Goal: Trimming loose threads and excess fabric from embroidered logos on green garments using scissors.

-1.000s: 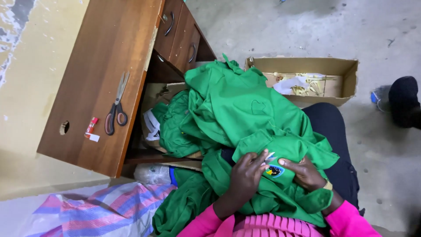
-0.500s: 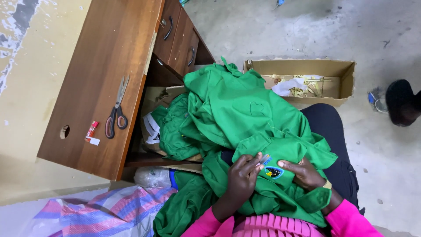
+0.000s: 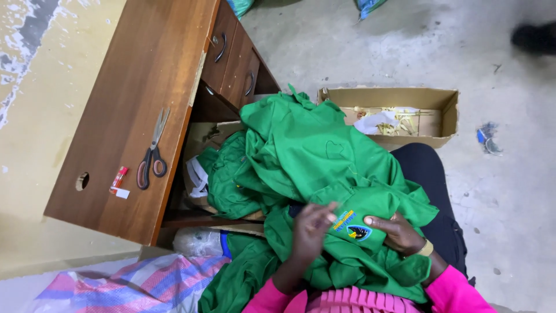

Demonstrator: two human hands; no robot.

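A heap of green garments (image 3: 301, 156) lies over my lap and spills toward the desk. My left hand (image 3: 310, 229) pinches the green cloth just left of a sewn-on badge (image 3: 353, 226) that is yellow, blue and black. My right hand (image 3: 399, 233) presses the cloth on the badge's right side, thumb pointing at it. Both hands hold the same green garment, with the badge between them. Pink sleeves cover my forearms at the bottom edge.
A brown wooden desk (image 3: 133, 104) with drawers stands at the left; scissors (image 3: 152, 153) and a small red tube (image 3: 119, 177) lie on it. An open cardboard box (image 3: 399, 116) with scraps sits on the concrete floor behind the heap. Striped fabric (image 3: 133, 287) lies at bottom left.
The view has shifted slightly. My hands have stayed on the green garment around the badge, with the left fingers shifting a little. A dark shoe at the right has moved up toward the top corner.
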